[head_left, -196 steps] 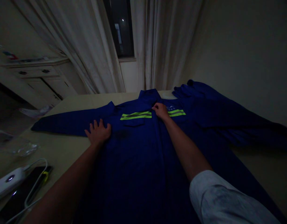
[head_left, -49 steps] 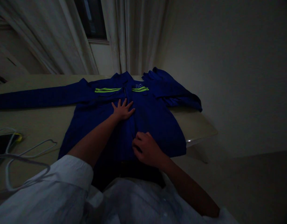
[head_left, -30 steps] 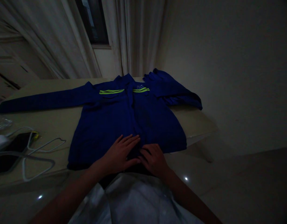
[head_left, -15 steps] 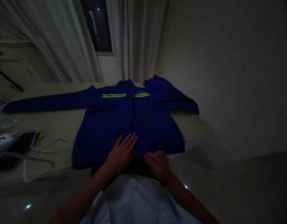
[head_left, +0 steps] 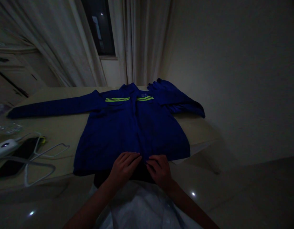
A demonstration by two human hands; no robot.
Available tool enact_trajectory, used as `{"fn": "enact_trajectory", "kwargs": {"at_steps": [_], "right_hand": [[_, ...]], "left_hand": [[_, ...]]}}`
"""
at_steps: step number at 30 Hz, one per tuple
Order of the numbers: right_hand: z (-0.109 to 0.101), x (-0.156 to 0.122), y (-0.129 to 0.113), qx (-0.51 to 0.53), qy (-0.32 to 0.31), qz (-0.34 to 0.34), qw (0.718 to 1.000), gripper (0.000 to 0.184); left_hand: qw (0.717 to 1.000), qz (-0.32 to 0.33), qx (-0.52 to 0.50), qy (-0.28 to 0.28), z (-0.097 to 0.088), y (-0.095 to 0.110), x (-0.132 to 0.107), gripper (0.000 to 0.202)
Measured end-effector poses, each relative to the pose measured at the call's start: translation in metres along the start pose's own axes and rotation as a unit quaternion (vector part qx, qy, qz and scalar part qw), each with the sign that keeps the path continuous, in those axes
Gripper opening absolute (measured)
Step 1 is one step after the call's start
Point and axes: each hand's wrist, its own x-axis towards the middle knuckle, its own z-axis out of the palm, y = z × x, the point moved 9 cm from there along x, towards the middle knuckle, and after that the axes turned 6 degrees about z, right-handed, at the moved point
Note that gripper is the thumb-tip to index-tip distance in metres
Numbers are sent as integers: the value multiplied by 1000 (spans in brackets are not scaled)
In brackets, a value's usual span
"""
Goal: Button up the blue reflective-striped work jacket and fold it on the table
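Jacket (head_left: 135,127) lies across the tabletop (head_left: 61,127), left hand (head_left: 124,166) and right hand (head_left: 160,170) at its hem (head_left: 143,159), though their grip I cannot tell.

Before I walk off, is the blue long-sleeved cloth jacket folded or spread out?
Mostly spread: the jacket lies flat on the pale smooth table, one sleeve stretched out, the other sleeve bent and rumpled.

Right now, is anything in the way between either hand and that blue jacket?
Nothing visible is: the left hand and right hand are both at the bottom edge of the blue jacket. The white device lies off to the left, away from both.
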Motion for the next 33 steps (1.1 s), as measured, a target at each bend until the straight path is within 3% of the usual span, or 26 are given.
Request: {"fn": "enact_trajectory", "kwargs": {"at_steps": [15,21,27,33], "right_hand": [[10,-1,2,10,-9,29,999,26],[-2,3,21,81,24,140,987,18],[-11,4,37,125,57,196,971,15],[-5,6,27,147,16,133,980,17]], "left_hand": [[999,-27,-6,-21,8,4,1,27],[998,-61,-3,-6,11,3,-4,24],[999,-53,-4,5,12,6,-3,23],[996,-63,-42,49,-4,8,3,14]]}}
